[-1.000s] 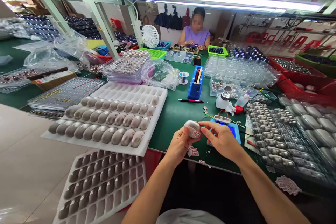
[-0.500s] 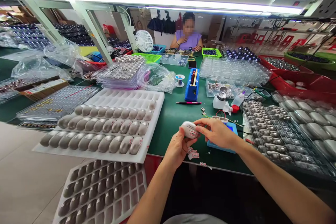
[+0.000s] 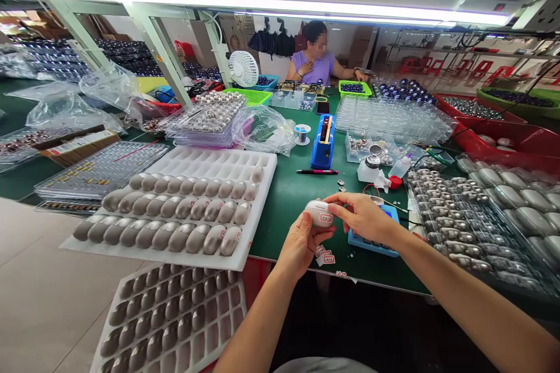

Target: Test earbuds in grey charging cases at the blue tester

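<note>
A rounded, glossy white case (image 3: 318, 210) with a red-bordered sticker on its side is held above the front edge of the green bench. My left hand (image 3: 301, 245) grips it from the left and below, thumb on the near side. My right hand (image 3: 361, 215) pinches its right edge between thumb and fingers. Beneath them lie several small red-bordered stickers (image 3: 326, 257) on the bench. Partly behind my right hand is a blue device (image 3: 371, 243) with wires running near it. To the left, a white foam tray (image 3: 258, 210) carries rows of similar silvery-beige cases, some with stickers.
A second tray (image 3: 199, 349) of cases sits lower left. A blue tape dispenser (image 3: 322, 143), pen (image 3: 317, 172), solder spool (image 3: 302, 134) and white bottle (image 3: 368, 170) stand beyond my hands. Clear trays of small parts (image 3: 450, 221) line the right. A co-worker (image 3: 312, 64) sits opposite.
The case has turned slightly in my hands, so its sticker faces me more. Across the bench, the co-worker's head has turned and one arm now reaches toward the green basket.
</note>
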Action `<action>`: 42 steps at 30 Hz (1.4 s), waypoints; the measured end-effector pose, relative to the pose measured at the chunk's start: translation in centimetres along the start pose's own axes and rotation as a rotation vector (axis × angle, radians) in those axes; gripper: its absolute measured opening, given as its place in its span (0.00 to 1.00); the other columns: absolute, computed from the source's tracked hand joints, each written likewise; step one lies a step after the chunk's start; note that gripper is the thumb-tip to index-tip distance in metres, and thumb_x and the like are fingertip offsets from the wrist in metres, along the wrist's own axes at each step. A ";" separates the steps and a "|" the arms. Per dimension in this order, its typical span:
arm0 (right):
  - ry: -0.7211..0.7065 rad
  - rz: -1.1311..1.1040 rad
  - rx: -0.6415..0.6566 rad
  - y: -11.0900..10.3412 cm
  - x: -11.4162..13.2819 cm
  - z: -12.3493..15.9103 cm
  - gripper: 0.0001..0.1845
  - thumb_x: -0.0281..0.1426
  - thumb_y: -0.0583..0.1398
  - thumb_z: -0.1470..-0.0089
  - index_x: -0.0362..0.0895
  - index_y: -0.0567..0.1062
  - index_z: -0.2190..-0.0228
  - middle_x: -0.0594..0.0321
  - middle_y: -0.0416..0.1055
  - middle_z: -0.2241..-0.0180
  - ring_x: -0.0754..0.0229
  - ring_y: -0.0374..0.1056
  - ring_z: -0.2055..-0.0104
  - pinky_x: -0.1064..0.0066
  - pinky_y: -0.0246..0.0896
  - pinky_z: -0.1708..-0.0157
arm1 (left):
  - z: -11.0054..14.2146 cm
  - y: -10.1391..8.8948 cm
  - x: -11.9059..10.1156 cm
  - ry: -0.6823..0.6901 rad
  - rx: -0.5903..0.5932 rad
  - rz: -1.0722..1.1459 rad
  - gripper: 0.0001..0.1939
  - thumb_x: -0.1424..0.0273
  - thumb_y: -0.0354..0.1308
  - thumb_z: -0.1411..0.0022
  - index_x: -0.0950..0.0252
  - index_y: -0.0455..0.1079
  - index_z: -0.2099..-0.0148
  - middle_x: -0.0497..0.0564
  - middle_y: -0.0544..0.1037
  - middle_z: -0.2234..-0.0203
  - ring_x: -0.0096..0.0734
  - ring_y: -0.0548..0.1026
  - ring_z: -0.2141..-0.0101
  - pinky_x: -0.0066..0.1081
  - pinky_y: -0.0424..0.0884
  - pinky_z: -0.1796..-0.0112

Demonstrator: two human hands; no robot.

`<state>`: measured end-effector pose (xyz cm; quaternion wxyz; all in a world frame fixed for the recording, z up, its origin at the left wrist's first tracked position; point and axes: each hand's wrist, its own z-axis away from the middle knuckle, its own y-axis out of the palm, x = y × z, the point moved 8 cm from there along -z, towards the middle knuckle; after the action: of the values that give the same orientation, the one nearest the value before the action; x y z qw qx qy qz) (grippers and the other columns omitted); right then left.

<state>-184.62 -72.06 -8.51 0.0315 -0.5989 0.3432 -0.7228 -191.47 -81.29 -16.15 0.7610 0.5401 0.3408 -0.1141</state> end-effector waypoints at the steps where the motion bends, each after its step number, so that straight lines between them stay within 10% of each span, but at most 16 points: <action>1: 0.001 0.010 -0.004 0.0 0.0 0.0 0.16 0.40 0.55 0.38 0.46 0.76 0.57 0.65 0.75 0.70 0.64 0.67 0.79 0.74 0.60 0.80 | 0.1 0.0 0.0 0.010 -0.003 -0.007 0.31 0.52 0.68 0.48 0.71 0.73 0.51 0.57 0.81 0.66 0.36 0.81 0.68 0.26 0.79 0.66; 10: 0.048 0.065 -0.029 -0.6 -0.4 -0.3 0.20 0.41 0.52 0.38 0.43 0.77 0.56 0.69 0.67 0.84 0.63 0.62 0.85 0.73 0.57 0.83 | 0.4 0.0 0.1 0.001 0.009 -0.048 0.27 0.52 0.64 0.43 0.73 0.74 0.55 0.61 0.80 0.61 0.36 0.81 0.68 0.24 0.78 0.71; 42: 0.017 0.118 -0.029 -0.7 0.0 0.6 0.19 0.42 0.52 0.38 0.44 0.78 0.62 0.70 0.66 0.86 0.63 0.62 0.86 0.72 0.56 0.81 | 0.3 -0.2 0.2 0.004 -0.002 -0.102 0.27 0.53 0.69 0.49 0.72 0.75 0.59 0.56 0.80 0.69 0.30 0.78 0.72 0.25 0.76 0.70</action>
<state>-183.85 -71.81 -8.07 0.0622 -0.5719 0.3886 -0.7197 -191.32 -81.55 -16.32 0.7539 0.5217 0.3696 -0.1512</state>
